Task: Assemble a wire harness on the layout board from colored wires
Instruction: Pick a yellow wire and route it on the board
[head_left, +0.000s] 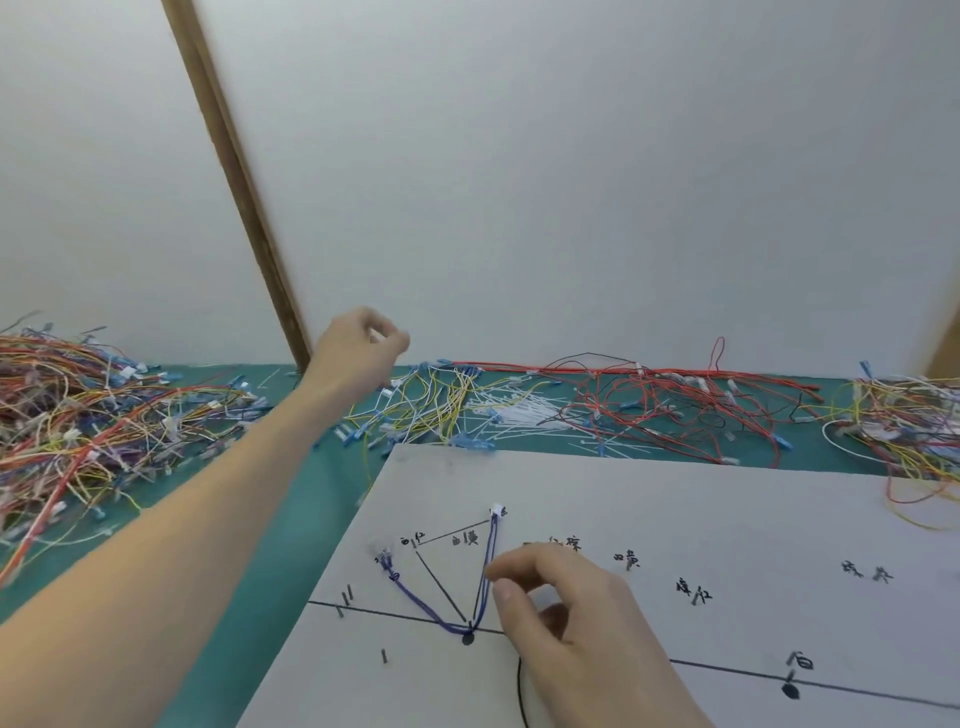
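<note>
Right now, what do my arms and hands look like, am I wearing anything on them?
Both are bare. The left hand and its long forearm show no sleeve, glove, watch or ring. The right hand is bare too, with short plain nails on its fingers; its wrist runs out of the picture, with no sleeve in sight.
</note>
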